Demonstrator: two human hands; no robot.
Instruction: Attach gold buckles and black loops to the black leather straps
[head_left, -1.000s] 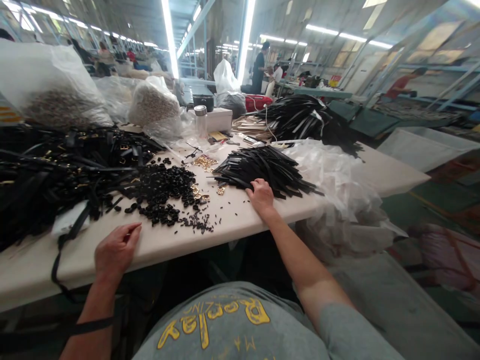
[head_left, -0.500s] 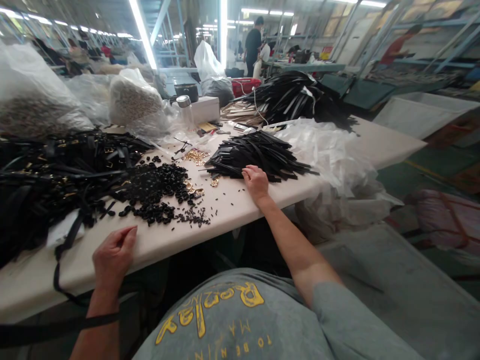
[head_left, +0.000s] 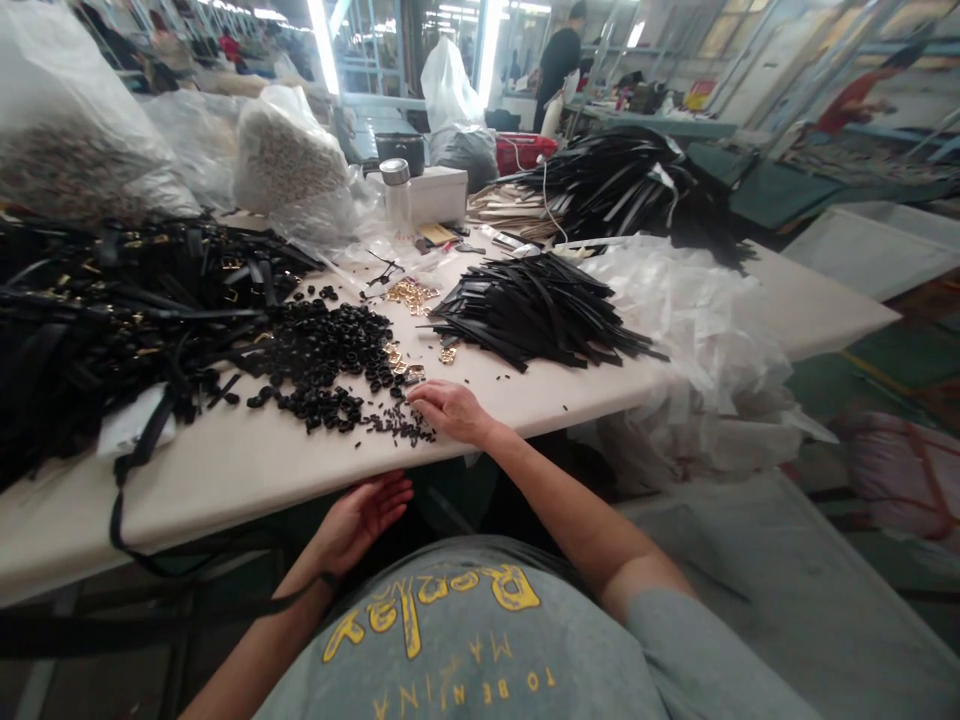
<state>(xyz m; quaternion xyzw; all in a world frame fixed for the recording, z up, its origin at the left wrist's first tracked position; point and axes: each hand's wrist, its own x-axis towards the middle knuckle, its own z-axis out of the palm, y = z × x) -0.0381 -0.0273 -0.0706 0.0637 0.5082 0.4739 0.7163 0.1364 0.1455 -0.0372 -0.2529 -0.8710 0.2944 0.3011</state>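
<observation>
Remotely, I can read lettering on the near grey shirt: a big yellow word, upside down to me, starting "Ro" and ending "lax", its middle unclear. Smaller letters below give "MA" and "TO BE". Far right, a yellow-and-red sign is too blurred for me.

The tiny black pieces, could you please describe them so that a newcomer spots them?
On the pale table, find the person's right hand at the near edge. The tiny black pieces lie scattered beside it, far smaller than the black rings heaped to their left.
</observation>
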